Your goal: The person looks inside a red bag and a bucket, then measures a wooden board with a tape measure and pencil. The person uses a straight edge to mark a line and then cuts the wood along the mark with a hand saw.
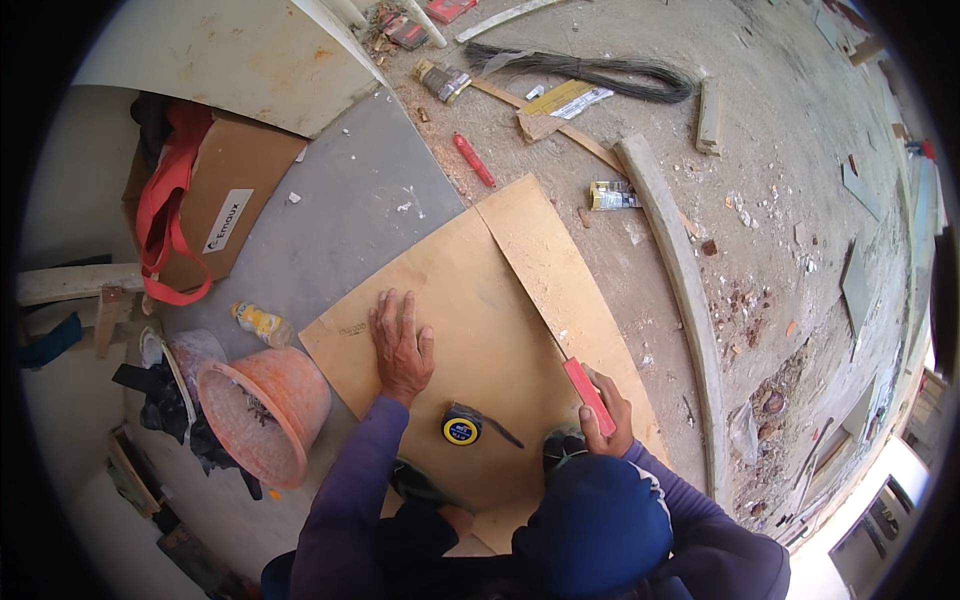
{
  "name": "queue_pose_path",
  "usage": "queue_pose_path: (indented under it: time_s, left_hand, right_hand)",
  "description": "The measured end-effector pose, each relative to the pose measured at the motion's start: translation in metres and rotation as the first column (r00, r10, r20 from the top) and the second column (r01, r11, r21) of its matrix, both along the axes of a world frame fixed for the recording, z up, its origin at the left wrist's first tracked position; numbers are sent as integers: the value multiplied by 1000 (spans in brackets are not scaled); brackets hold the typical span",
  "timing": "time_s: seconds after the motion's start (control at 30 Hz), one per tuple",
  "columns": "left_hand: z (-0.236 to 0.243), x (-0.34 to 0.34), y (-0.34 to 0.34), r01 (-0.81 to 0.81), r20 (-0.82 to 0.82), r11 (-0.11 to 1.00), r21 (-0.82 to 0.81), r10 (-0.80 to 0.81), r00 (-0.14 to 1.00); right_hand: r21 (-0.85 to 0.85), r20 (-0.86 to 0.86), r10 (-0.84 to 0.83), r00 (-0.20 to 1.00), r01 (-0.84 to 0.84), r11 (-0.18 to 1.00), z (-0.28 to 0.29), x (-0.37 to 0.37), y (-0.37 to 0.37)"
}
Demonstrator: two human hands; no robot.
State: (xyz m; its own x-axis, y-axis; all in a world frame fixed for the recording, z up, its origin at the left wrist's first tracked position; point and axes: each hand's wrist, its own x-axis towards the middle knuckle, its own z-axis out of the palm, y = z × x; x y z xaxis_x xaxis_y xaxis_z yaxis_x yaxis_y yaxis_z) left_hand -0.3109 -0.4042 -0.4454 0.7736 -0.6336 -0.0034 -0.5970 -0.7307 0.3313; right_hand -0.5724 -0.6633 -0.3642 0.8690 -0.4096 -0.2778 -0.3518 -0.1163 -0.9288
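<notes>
A tan sheet of thin board (470, 290) lies on the floor beneath both my hands. My left hand (400, 350) rests on it palm down, fingers stretched out and holding nothing. In my right hand (610, 410) is a red bar-shaped tool (588, 395), gripped with its far end at a long straight line in the board. Whether a blade sticks out of the tool cannot be made out. That line parts a narrow strip (545, 255) from the wider sheet. Between my hands sits a round yellow-and-black tape measure (461, 426) on the board.
At the left stand an orange bucket (315, 400), a yellow-labelled bottle (262, 324) and a cardboard box (235, 160) with a red strap. A long pale beam (675, 270) runs along the right. Beyond the board lie a red marker-like stick (473, 160) and a wire bundle (600, 75).
</notes>
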Motion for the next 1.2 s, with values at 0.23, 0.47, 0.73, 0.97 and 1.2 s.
queue_pose_path:
  time_s: [0.23,0.47,0.73,0.97,1.2]
  left_hand:
    - [1,6,3,28,7,1000,9,-28,1000]
    - [-3,0,4,27,30,1000,-12,-27,999]
    - [9,9,7,3,2,991,-133,-3,1000]
    - [59,-109,67,-226,-304,907,-354,117,945]
    - [68,-201,105,-253,-370,912,324,368,853]
  right_hand:
    - [-42,-27,-13,1000,12,999,-2,-2,8]
    - [-194,48,67,997,-56,979,-5,-5,4]
    - [-190,216,14,976,28,981,-6,12,9]
    - [-126,155,-34,987,54,991,-8,-2,4]
    - [-69,-32,56,998,-58,996,4,5,27]
